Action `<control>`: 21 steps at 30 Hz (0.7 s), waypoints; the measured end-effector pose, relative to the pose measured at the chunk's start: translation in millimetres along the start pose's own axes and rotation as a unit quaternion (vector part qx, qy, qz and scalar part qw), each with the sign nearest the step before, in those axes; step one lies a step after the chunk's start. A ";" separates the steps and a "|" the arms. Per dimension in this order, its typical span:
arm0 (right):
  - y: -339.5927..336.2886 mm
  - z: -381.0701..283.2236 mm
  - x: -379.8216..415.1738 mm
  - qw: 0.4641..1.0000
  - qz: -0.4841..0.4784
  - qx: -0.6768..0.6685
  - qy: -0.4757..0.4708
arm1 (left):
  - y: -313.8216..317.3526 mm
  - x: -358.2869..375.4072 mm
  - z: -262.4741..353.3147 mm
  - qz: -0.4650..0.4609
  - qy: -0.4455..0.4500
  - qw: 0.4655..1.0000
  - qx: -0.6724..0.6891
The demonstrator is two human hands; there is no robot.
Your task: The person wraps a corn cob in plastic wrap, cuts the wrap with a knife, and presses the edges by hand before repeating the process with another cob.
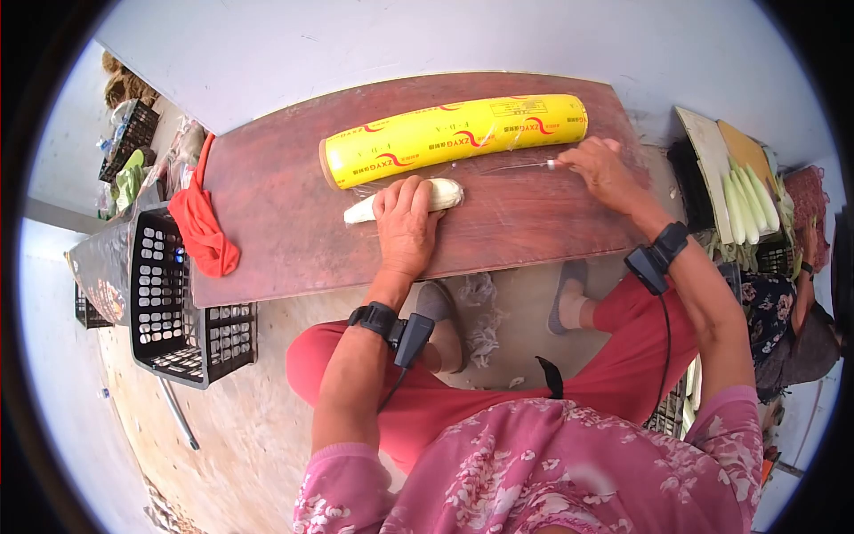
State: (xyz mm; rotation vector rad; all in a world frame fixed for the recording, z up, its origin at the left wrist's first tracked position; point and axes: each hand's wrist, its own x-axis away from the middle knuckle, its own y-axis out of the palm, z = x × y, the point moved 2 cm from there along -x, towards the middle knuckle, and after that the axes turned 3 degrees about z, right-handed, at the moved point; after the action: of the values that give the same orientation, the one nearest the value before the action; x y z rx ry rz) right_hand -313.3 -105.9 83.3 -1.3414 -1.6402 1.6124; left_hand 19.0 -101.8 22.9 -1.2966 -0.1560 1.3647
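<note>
My left hand (407, 227) is closed over a pale, corn-like vegetable (445, 194) lying on the dark red table (294, 240). Clear film shows around the vegetable. Just behind it lies a big yellow roll of film (458, 133) with red print. To the right, my right hand (603, 172) is closed with its fingers pinched on a thin tool with a white end (551, 165), whose fine tip points left, close to the roll's front edge.
A red cloth (203, 227) hangs at the table's left edge beside a black crate (165, 303). Pale green vegetables (750, 203) lie at the right, near another person (778, 320). A white wall (427, 36) stands behind the table.
</note>
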 end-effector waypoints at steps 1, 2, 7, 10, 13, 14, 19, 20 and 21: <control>-6.2 4.0 8.9 1.000 -0.011 0.010 0.018 | -1.5 1.1 1.0 0.004 0.007 1.000 -0.003; -11.2 6.5 18.8 0.999 -0.021 0.020 0.037 | -3.3 2.7 2.2 0.007 0.015 1.000 -0.007; -5.2 28.7 47.6 0.991 -0.030 -0.098 0.088 | -16.6 13.0 13.9 -0.028 0.051 0.998 -0.003; 8.9 31.7 58.3 0.986 -0.048 -0.115 0.113 | -26.2 18.2 23.0 -0.085 0.086 0.993 0.001; 14.3 33.5 55.4 0.990 -0.045 -0.062 0.118 | -31.4 13.3 24.3 -0.099 0.091 0.991 0.010; 15.3 34.2 53.5 0.990 -0.056 -0.030 0.128 | -30.0 10.7 22.5 -0.106 0.085 0.991 0.018; 6.2 2.4 43.7 0.985 -0.059 0.111 0.120 | -23.9 -1.8 14.6 -0.118 0.076 0.990 0.012; 6.8 -2.2 41.4 0.990 -0.046 0.074 0.107 | -24.2 -2.0 15.1 -0.123 0.074 0.990 -0.001; 7.7 -7.2 39.5 0.994 -0.032 0.036 0.095 | -25.9 -3.5 17.9 -0.128 0.074 0.989 -0.014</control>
State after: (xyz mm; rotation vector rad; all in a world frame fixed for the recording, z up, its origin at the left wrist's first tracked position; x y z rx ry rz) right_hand -320.8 -69.7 66.0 -1.3474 -1.4833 1.4455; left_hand 20.8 -86.3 50.5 -1.3459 -0.2326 1.0490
